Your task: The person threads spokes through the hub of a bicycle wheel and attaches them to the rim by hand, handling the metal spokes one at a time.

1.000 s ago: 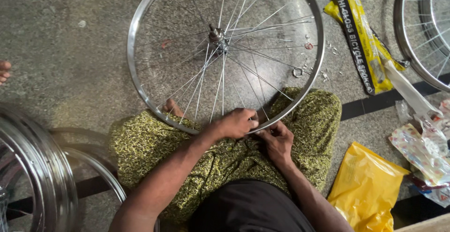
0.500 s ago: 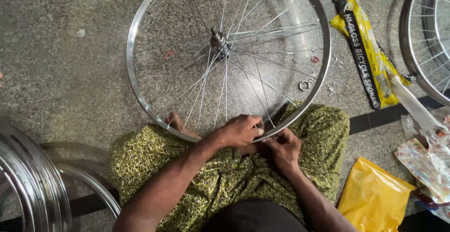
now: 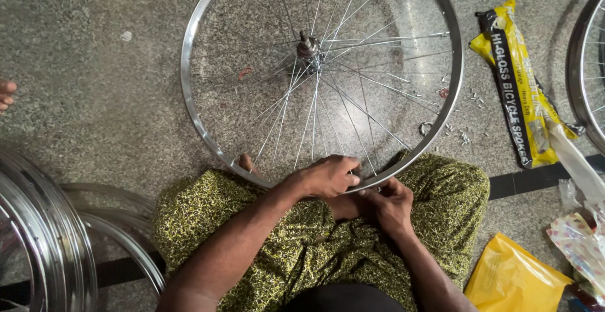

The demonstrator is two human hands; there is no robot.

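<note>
Head view: the wheel lies flat on the floor, its near rim over the person's lap. The left hand curls over that rim, gripping it; the right hand pinches at the rim beside it — on what, I cannot tell. A yellow packet lies near the right edge.

Both hands, left hand and right hand, grip the wheel rim resting across the lap on the floor.
</note>
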